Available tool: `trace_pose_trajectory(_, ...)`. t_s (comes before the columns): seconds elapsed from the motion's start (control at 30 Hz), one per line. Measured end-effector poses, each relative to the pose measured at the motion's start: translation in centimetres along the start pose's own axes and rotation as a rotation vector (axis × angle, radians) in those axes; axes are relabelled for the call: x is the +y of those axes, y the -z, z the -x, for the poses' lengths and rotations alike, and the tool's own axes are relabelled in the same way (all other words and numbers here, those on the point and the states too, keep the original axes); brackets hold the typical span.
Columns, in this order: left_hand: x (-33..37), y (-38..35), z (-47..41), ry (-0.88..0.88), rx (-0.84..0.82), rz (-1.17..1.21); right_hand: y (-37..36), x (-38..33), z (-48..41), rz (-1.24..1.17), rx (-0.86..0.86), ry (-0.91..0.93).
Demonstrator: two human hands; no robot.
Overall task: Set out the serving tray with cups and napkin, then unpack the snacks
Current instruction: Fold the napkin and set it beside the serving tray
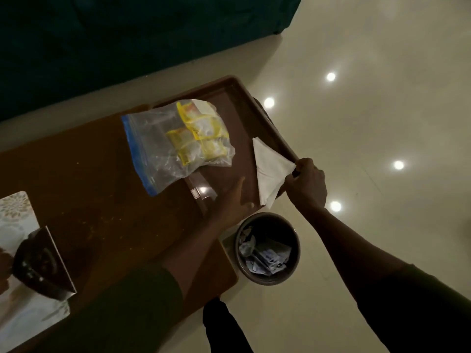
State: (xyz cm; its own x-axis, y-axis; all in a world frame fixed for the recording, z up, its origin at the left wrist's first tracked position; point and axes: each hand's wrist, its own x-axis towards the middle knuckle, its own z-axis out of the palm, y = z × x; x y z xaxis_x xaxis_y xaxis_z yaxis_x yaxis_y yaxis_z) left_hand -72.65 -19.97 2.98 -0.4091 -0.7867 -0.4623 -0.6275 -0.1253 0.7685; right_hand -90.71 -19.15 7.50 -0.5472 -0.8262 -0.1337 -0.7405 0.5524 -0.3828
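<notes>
The right hand pinches a corner of the white napkin, which lies on the tray at the desk end. The left hand rests flat, fingers open and empty, beside the snack bag.

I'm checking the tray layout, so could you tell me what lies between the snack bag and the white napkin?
Only bare tray floor separates the snack bag from the napkin, which the right hand pinches, as the head view shows.
</notes>
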Motion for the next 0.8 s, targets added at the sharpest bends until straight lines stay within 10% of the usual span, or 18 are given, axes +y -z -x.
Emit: trace_pose_trajectory(0.8,2.7,-5.1,-3.8,0.014,-0.040,-0.111,-3.9,-0.4,-4.8,0.124,-0.202,-0.033)
